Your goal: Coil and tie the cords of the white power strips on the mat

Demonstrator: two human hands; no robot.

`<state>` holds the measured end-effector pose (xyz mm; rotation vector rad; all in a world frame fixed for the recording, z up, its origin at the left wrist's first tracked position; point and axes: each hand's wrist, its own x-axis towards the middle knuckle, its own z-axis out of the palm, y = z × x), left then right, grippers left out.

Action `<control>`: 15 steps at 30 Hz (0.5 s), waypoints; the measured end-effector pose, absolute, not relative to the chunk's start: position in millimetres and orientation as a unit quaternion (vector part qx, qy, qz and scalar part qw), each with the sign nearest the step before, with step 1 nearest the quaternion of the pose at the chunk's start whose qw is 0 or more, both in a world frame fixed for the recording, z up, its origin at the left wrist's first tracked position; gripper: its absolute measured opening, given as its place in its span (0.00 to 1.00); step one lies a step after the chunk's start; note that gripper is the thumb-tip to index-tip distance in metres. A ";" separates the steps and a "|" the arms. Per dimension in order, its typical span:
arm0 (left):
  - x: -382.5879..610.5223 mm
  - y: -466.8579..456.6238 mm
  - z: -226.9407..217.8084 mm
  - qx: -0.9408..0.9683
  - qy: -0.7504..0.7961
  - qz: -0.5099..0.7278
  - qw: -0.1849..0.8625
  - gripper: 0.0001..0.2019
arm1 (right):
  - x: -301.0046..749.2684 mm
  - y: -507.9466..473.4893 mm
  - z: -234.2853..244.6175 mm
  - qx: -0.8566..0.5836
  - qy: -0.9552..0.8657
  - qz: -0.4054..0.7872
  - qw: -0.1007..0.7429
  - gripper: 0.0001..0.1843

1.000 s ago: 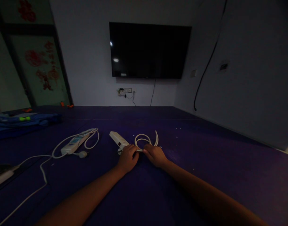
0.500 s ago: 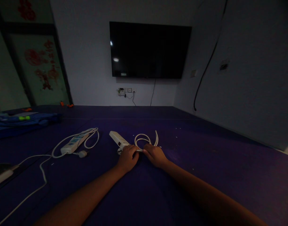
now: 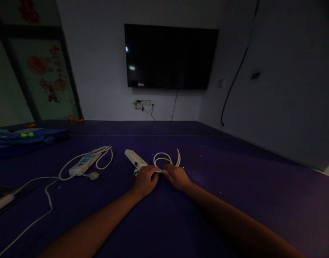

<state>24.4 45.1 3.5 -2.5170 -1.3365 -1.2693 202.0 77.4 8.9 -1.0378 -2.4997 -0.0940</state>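
A white power strip [image 3: 135,159] lies slanted on the purple floor in front of me, its far end pointing up and left. My left hand [image 3: 145,180] is closed over its near end, where the cord starts. The plug [image 3: 136,172] pokes out beside that hand, partly covered. My right hand [image 3: 177,176] grips the white cord [image 3: 162,154] a short way to the right, with a short stretch of it between my two hands. Beyond my right hand the cord bends into a loop and an upright curve. My fingertips are hidden beneath both hands.
To the left lies a second white power strip [image 3: 85,164] with coiled cord and a plug [image 3: 93,176]. A white device [image 3: 2,203] with a cable sits at the left edge. Blue cloth [image 3: 32,138] lies farther back. A television [image 3: 171,57] hangs on the wall.
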 end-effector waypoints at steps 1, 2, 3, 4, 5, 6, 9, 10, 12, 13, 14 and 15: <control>24.3 45.2 3.3 -0.806 -0.429 -0.407 0.011 0.07 | 201.9 77.2 9.0 -0.375 -0.901 -0.035 0.214 0.24; 24.3 45.3 3.1 -0.806 -0.429 -0.407 0.012 0.06 | 201.8 77.1 9.0 -0.376 -0.901 -0.036 0.215 0.24; 24.2 45.4 2.8 -0.806 -0.430 -0.406 0.012 0.07 | 201.7 76.9 9.0 -0.376 -0.900 -0.035 0.215 0.24; 24.2 45.5 2.6 -0.806 -0.431 -0.405 0.013 0.07 | 201.6 76.8 9.0 -0.376 -0.900 -0.034 0.216 0.24; 24.2 45.6 2.5 -0.806 -0.431 -0.405 0.013 0.07 | 201.5 76.6 9.0 -0.376 -0.900 -0.033 0.217 0.24; 24.2 45.5 2.5 -0.806 -0.431 -0.404 0.014 0.07 | 201.4 76.4 9.1 -0.375 -0.901 -0.031 0.217 0.24; 24.5 44.7 3.2 -0.806 -0.432 -0.404 0.018 0.07 | 201.3 75.8 9.7 -0.373 -0.901 -0.029 0.221 0.24; 24.6 44.3 3.6 -0.806 -0.432 -0.404 0.020 0.07 | 201.3 75.7 9.9 -0.372 -0.901 -0.029 0.223 0.24; 24.9 43.5 4.6 -0.806 -0.433 -0.403 0.021 0.07 | 201.3 75.9 10.0 -0.370 -0.901 -0.029 0.225 0.24; 25.0 43.1 4.9 -0.807 -0.433 -0.402 0.020 0.06 | 201.4 76.2 9.8 -0.370 -0.901 -0.029 0.224 0.24; 25.2 42.8 5.2 -0.807 -0.434 -0.401 0.019 0.06 | 201.4 76.6 9.5 -0.370 -0.901 -0.029 0.224 0.24; 25.3 42.7 5.4 -0.807 -0.435 -0.400 0.018 0.06 | 201.5 77.1 9.1 -0.371 -0.901 -0.031 0.224 0.24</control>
